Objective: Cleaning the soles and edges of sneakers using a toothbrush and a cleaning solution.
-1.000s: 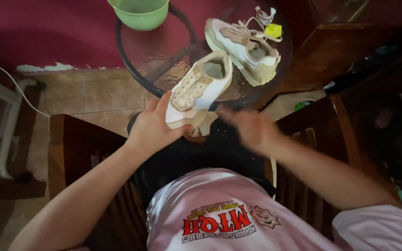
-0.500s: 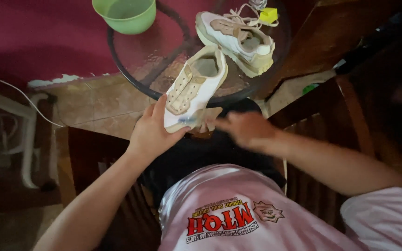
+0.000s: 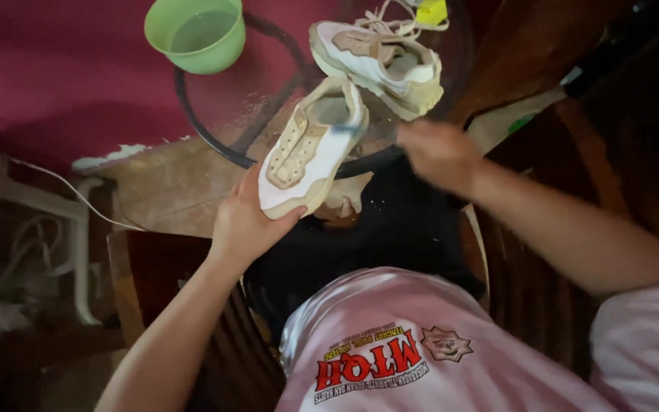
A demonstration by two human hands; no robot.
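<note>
My left hand [image 3: 247, 221] grips the toe end of a white and beige sneaker [image 3: 310, 145] and holds it tilted over the near edge of a round glass table [image 3: 215, 141]. To the right of the shoe's heel, my right hand [image 3: 440, 152] is blurred with its fingers closed. It seems to hold a thin, blue-tipped brush [image 3: 351, 130] against the heel, though the blur hides the handle. A second, matching sneaker [image 3: 379, 57] with loose laces lies on the table farther back.
A green plastic bowl [image 3: 196, 34] with water stands at the table's far left. A small yellow object [image 3: 431, 11] lies behind the second sneaker. A white frame [image 3: 78, 244] and cable are at the left. Dark wooden chair arms [image 3: 127, 282] flank my lap.
My right hand has moved from the shoe's toe, near my left hand, up and to the right toward the heel. My left hand has kept its hold on the sneaker.
</note>
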